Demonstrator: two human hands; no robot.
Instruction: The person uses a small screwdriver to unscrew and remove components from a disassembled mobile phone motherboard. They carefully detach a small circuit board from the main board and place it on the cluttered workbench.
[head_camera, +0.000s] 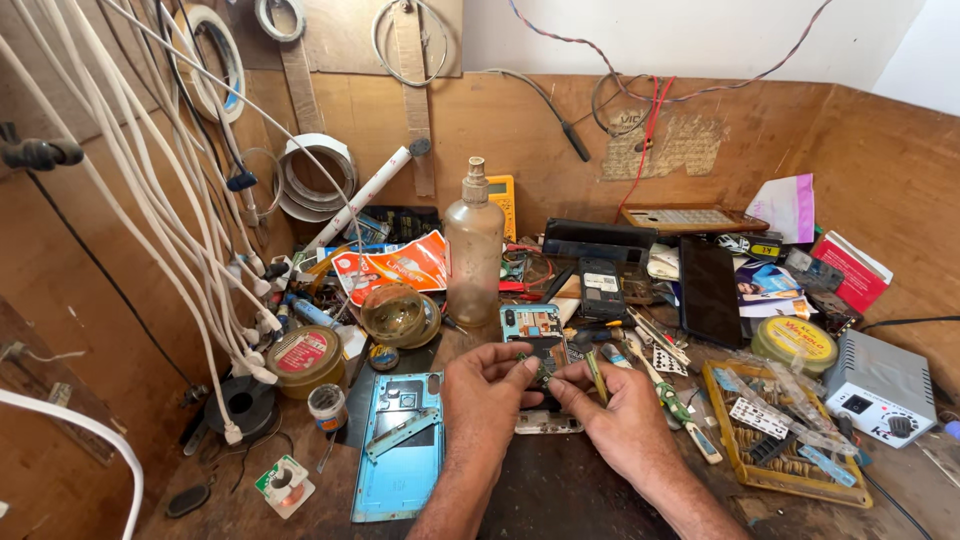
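Cluttered wooden bench (560, 500), boxed in by plywood walls hung with white cables (170, 200). Both hands' fingers pinch a small green circuit board (541, 368), the left hand (490, 390) and right hand (615, 405) meeting over an opened phone (535, 335).

Bright, even daylight fills the corner, seemingly from behind and above. Shadows under the clutter are soft and short. The clear bottle (473, 250) shows mild glare. Focus is sharp throughout; wide-angle bending stretches the white cables (150, 200) at the left edge.

Dusty plastic bottle (473, 245), light-blue back cover (398, 452), white cables (180, 230), possibly solder tin (303, 356).
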